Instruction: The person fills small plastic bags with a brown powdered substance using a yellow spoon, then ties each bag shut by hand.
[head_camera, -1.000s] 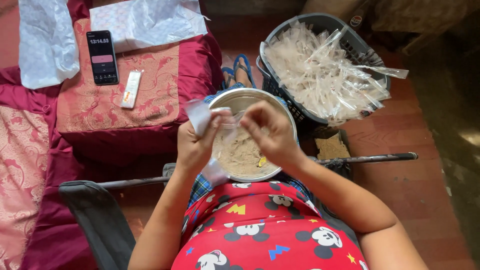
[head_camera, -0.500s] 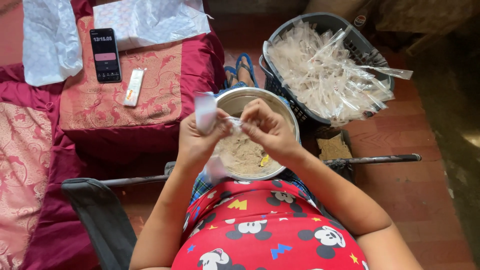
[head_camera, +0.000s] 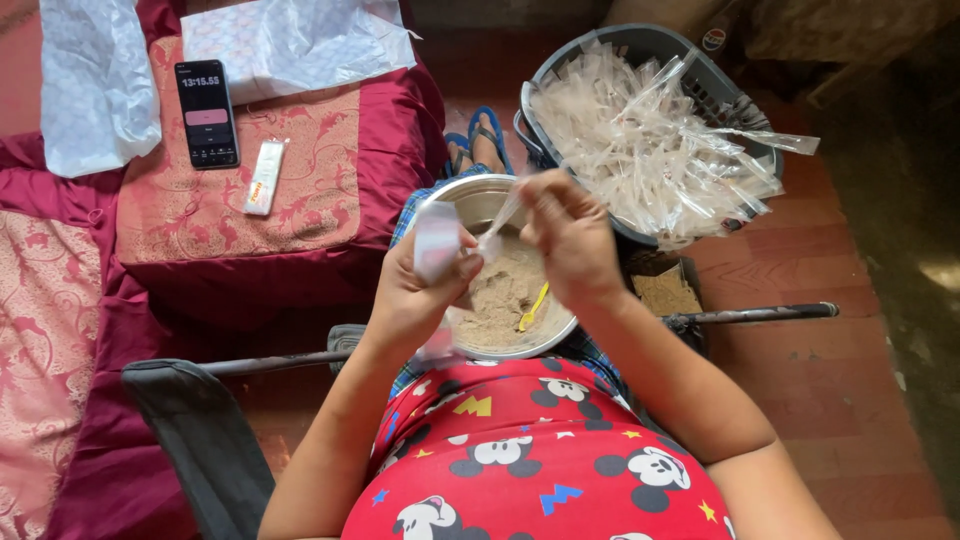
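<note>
1. Far left, a crumpled white plastic sheet (head_camera: 95, 85) lies on the maroon patterned bedcover (head_camera: 200, 215), with a black smartphone (head_camera: 206, 113) and a small white oblong packet (head_camera: 265, 177) just right of it.
2. The left hand (head_camera: 415, 290) is over the near left rim of the round steel bowl (head_camera: 470, 200). Its fingers are curled shut around a small clear plastic pouch (head_camera: 437, 240), which stands roughly upright, long axis running near to far.
3. The bowl holds pale brown powder (head_camera: 500, 295), with a yellow spoon (head_camera: 533, 305) lying in it toward the near right.
4. The right hand (head_camera: 570, 240) is just right of the pouch, fingers pinched together on a thin clear strip (head_camera: 503, 215) of plastic that slants down-left toward the pouch's top. Whether this strip is the pouch's own mouth cannot be told. Both hands touch the plastic; the left carries most of it.
5. Far right, a grey plastic basket (head_camera: 700, 75) is heaped with more clear pouches.
</note>
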